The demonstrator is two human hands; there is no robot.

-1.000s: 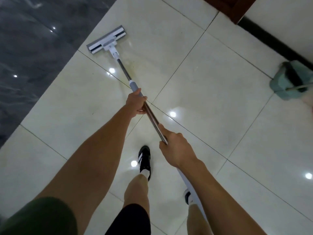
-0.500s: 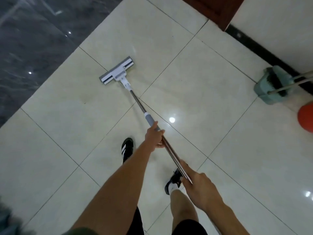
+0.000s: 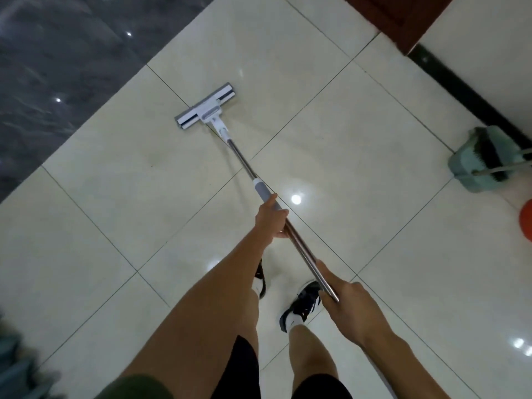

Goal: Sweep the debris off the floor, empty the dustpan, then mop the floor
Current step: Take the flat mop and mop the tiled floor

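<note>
far left we have the dark marble floor [image 3: 57, 67], and beside it the pale tiles [image 3: 144, 226] where the work is going on. the mop [image 3: 244, 165] is in our hands, its flat white head [image 3: 205, 106] lying down on a pale tile close to the dark edge, the metal pole slanting back toward us. our left hand [image 3: 272, 218] is wrapped around the pole right at the lower end of the grey sleeve, fingers curled tight. down below, two black and white shoes [image 3: 302, 305] stand on the tiles. further along, our right hand [image 3: 349, 308] grips the near end of the pole, fingers closed around it. over at the far right, the green dustpan [image 3: 472, 165] sits by the wall with a brush [image 3: 489, 155] in it, well apart from the mop, and something orange [image 3: 526, 223] peeks in at the edge.
</note>
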